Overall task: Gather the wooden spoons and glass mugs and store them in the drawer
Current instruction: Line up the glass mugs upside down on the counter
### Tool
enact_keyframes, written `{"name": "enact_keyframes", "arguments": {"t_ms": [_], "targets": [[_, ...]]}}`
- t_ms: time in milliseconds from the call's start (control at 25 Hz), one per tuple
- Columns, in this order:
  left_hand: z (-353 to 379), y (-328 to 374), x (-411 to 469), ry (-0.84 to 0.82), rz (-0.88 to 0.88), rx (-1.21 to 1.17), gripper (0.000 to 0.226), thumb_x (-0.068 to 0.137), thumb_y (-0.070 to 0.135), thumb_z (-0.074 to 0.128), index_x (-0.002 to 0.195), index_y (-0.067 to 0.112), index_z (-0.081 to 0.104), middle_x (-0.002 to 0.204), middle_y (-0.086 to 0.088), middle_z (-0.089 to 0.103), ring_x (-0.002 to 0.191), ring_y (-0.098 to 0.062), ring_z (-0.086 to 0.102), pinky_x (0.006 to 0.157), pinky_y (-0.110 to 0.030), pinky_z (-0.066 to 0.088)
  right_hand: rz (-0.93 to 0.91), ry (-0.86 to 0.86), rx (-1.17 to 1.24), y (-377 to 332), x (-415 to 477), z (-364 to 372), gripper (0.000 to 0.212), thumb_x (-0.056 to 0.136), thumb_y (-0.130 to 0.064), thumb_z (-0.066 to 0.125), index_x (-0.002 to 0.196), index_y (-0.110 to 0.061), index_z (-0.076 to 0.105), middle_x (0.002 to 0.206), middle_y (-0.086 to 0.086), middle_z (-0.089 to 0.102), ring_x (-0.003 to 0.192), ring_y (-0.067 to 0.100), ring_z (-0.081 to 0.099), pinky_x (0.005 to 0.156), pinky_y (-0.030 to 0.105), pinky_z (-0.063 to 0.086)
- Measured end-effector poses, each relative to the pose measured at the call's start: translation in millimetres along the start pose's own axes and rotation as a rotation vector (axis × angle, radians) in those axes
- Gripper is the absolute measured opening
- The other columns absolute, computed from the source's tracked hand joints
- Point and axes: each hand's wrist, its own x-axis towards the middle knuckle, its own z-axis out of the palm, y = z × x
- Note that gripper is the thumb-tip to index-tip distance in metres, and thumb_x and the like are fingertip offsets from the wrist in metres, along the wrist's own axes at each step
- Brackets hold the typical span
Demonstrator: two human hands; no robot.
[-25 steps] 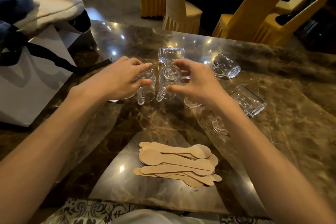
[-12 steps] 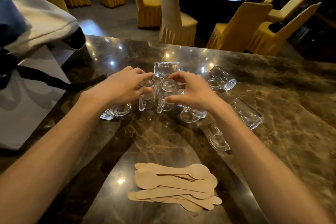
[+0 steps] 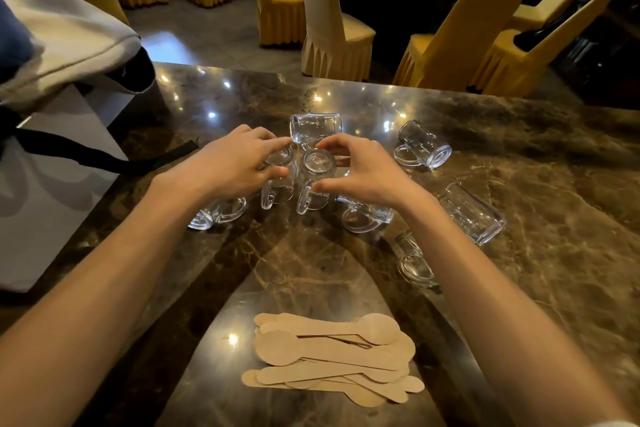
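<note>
Two glass mugs stand upside down side by side at the table's middle. My left hand (image 3: pixel 239 163) grips the left mug (image 3: pixel 278 184) from above. My right hand (image 3: pixel 363 170) grips the right mug (image 3: pixel 313 180) with fingers and thumb round its base. Several more glass mugs lie on their sides around them: one behind (image 3: pixel 316 126), one at the far right (image 3: pixel 424 144), one at the right (image 3: pixel 472 213), one under my right wrist (image 3: pixel 367 217), one beside my right forearm (image 3: pixel 412 260), one under my left wrist (image 3: pixel 218 213). A pile of wooden spoons (image 3: pixel 332 357) lies near me.
The marble table (image 3: pixel 554 166) is glossy and dark. A white paper bag (image 3: pixel 41 191) with a black strap and folded cloth stands at the left. Yellow covered chairs (image 3: pixel 332 28) and a round dark table stand beyond the far edge.
The camera has tilted, so everything sits lower in view. Both hands stay on the two upright mugs, which have moved little.
</note>
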Motion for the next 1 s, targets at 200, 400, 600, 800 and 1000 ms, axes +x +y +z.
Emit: {"name": "enact_keyframes", "arguments": {"t_ms": [200,400,600,800,1000], "targets": [[10.6,-5.2,-3.5,0.025,-0.004,-0.057,0.060,0.091,0.046,0.046,0.146,0.032,0.025,0.144,0.002,0.039,0.126,-0.018,0.030,0.100,-0.036,0.034,0.003,-0.025,0.005,1.5,0.2,-0.2,0.070,0.065,-0.031,0.083,0.126,-0.017,0.052,0.122,0.000,0.062,0.107,0.009,0.059,0.095,0.023,0.047],[20.2,-8.0,-11.5,0.100,0.013,-0.132,0.066,0.086,0.055,0.040,0.145,0.028,0.028,0.145,0.000,0.039,0.127,-0.020,0.030,0.103,-0.036,0.032,0.028,-0.089,0.056,1.3,-3.4,-5.1,0.077,0.067,-0.034,0.082,0.133,-0.019,0.047,0.131,-0.002,0.056,0.114,0.009,0.055,0.099,0.022,0.043],[16.6,-15.7,-28.3,0.232,0.019,-0.203,0.072,0.080,0.059,0.040,0.139,0.018,0.042,0.141,-0.005,0.044,0.129,-0.022,0.039,0.107,-0.040,0.035,0.080,-0.046,-0.020,7.9,-13.4,-23.1,0.066,0.071,-0.045,0.073,0.129,-0.021,0.051,0.128,-0.004,0.058,0.107,0.008,0.058,0.094,0.026,0.048],[20.1,-20.8,-60.0,0.369,-0.056,-0.257,0.056,0.083,0.045,0.051,0.130,0.016,0.052,0.133,-0.004,0.052,0.122,-0.021,0.045,0.100,-0.031,0.034,0.196,0.030,-0.064,24.9,-36.8,-32.9,0.066,0.070,-0.050,0.070,0.126,-0.021,0.053,0.124,-0.005,0.060,0.103,0.008,0.057,0.093,0.031,0.049],[40.3,-16.4,-92.8,0.510,-0.156,-0.284,0.044,0.082,0.029,0.066,0.123,0.016,0.058,0.127,-0.005,0.055,0.119,-0.019,0.047,0.097,-0.027,0.033,0.267,0.085,-0.161,39.2,-67.2,-13.9,0.075,0.067,-0.045,0.078,0.131,-0.021,0.047,0.131,-0.001,0.055,0.118,0.015,0.052,0.099,0.037,0.044]]}}
